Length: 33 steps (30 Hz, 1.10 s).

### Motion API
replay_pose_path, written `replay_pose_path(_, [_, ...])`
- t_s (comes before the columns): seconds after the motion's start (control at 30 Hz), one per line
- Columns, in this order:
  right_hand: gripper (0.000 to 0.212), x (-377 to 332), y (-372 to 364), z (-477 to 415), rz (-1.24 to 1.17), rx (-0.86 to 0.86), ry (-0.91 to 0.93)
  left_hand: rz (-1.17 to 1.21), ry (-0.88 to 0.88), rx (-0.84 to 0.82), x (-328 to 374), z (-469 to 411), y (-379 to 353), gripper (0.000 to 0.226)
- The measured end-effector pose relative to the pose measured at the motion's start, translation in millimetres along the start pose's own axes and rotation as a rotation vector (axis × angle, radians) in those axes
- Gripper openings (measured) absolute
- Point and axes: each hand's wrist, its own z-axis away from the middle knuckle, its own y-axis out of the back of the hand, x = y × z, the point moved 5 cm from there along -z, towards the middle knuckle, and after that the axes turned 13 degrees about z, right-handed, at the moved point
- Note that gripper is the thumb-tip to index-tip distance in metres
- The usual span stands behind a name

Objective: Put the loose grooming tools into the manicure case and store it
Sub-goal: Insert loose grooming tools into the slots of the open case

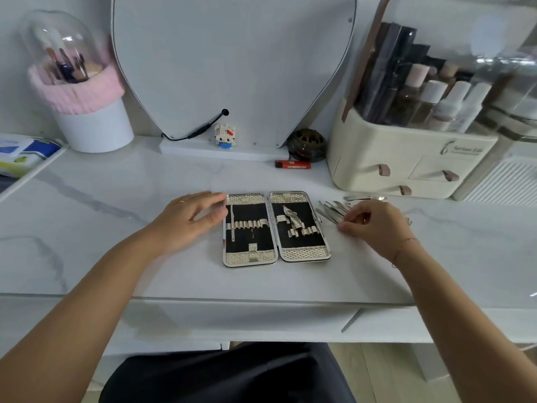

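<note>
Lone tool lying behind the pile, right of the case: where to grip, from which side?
Pinch the tool mid-shaft, across its thin width, from above and the near side. It lies flat on the table, long axis left-right, just behind the pile; the organizer close behind likely blocks a rear approach.

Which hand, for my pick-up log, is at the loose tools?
The right hand: its fingers pinch the loose grooming tools, while the left hand touches the manicure case on its left edge.

Home vanity setup, folks: heart-shaped mirror [232, 68] at back, cosmetics organizer [406, 152] w/ bottles [431, 97] on right, domed brush holder [78, 91] left, marble-look tabletop [116, 205].
</note>
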Motion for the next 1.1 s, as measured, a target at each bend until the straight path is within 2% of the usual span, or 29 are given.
replay_pose_path(0.37, [0.008,-7.5,-4.7,0.3,-0.045,0.034,-0.094,0.025,0.002,-0.002,-4.8,-1.5,-0.7,0.072])
replay_pose_path(0.57, [0.005,-16.4,-6.0,8.1,0.101,0.125,-0.096,0.043,0.0,0.002,-4.2,-1.3,-0.8,0.073])
replay_pose_path(0.77, [0.016,-18.6,-5.3,6.1,0.164,-0.032,-0.133,0.046,0.004,0.0,-4.7,-1.7,-0.8,0.073])
replay_pose_path(0.9, [0.023,-20.7,-5.6,5.2,0.203,-0.065,-0.111,0.04,0.008,-0.001,-5.7,-2.2,-0.5,0.072])
replay_pose_path(1.1, [0.006,-15.6,-5.7,-2.6,0.044,0.014,-0.066,0.034,0.006,0.004,-3.0,-0.9,-0.5,0.076])
